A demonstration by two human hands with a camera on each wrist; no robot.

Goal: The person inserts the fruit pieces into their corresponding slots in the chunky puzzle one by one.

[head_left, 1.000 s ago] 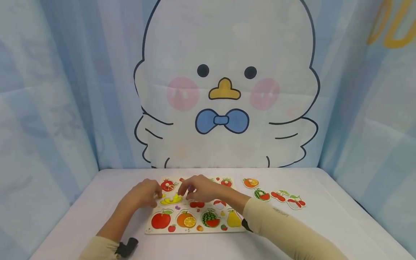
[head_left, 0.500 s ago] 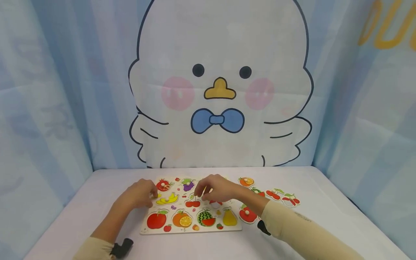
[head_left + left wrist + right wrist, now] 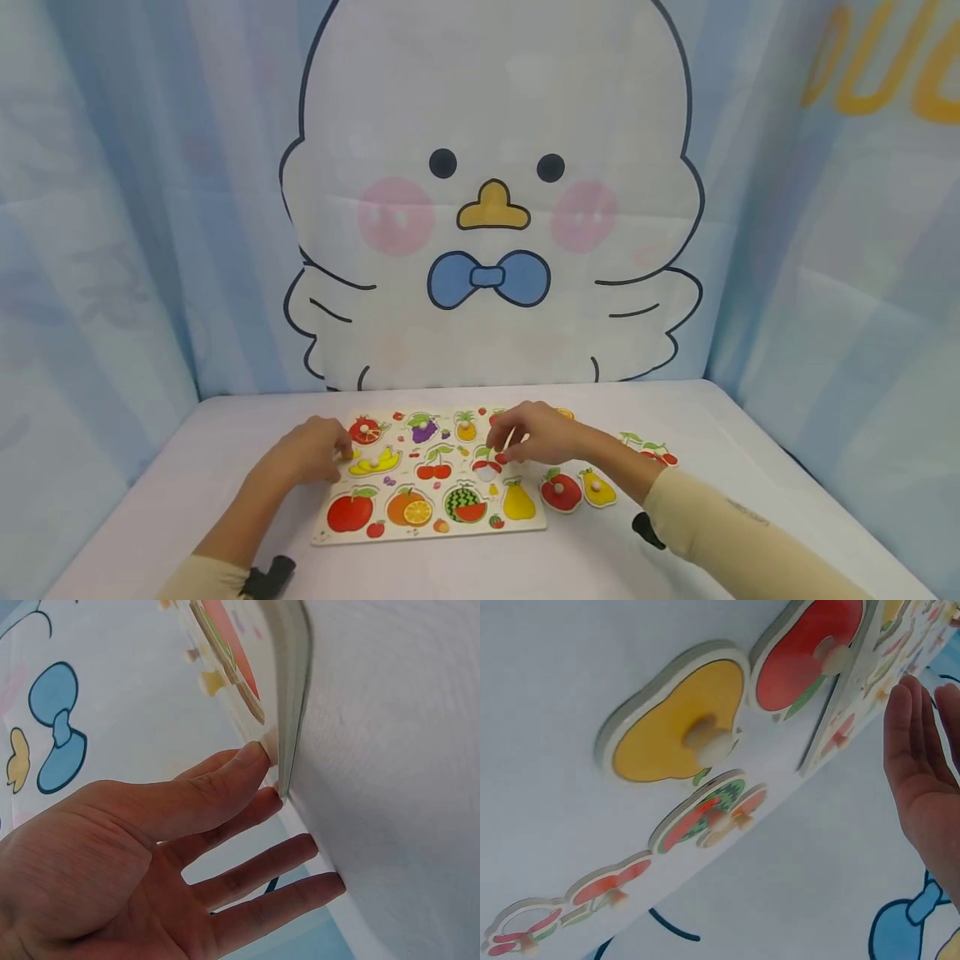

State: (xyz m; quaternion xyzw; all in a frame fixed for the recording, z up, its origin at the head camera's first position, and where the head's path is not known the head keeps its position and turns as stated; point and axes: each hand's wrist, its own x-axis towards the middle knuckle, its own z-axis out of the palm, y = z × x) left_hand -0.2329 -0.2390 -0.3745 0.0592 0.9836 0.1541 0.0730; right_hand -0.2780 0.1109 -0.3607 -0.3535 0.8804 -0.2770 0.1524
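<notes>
On the table, loose apple and pear pieces are set just right of the puzzle board; red-fruit pieces are partly blocked by the right forearm. The pineapple has been uncovered since the earlier frame. The right hand is held over the board, thumb parted from fingers; the board's left edge is pinched by the left hand.

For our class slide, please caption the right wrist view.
Yellow pear piece and red apple piece lie on the white table, next to the fruit board.
</notes>
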